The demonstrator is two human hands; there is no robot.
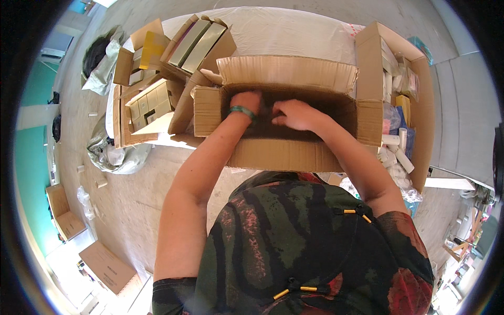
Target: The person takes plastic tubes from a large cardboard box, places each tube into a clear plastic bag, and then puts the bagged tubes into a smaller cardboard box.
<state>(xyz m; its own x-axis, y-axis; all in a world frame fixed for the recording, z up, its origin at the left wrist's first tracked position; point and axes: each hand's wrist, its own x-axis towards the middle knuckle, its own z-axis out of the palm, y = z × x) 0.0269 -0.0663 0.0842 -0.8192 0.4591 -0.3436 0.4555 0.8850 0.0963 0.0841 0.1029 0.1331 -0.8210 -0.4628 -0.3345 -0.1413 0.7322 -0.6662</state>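
Note:
An open cardboard box (pixel 289 155) stands in front of me with its flaps folded outward. Both my hands reach down into its dark inside. My left hand (pixel 247 100), with a green band at the wrist, is near the box's left end, its fingers hidden in shadow. My right hand (pixel 295 114) is close by at the middle, slightly blurred, with its fingers curled together. Whether anything small is between those fingers cannot be made out. The box's bottom is too dark to read.
At the left, opened cartons (pixel 149 107) hold small boxes, and another carton (pixel 202 44) holds long flat boxes. A long carton (pixel 420 121) at the right contains white rolls and bagged items. All sit on a white-covered table (pixel 294 31). Plastic sacks (pixel 113 152) lie on the floor.

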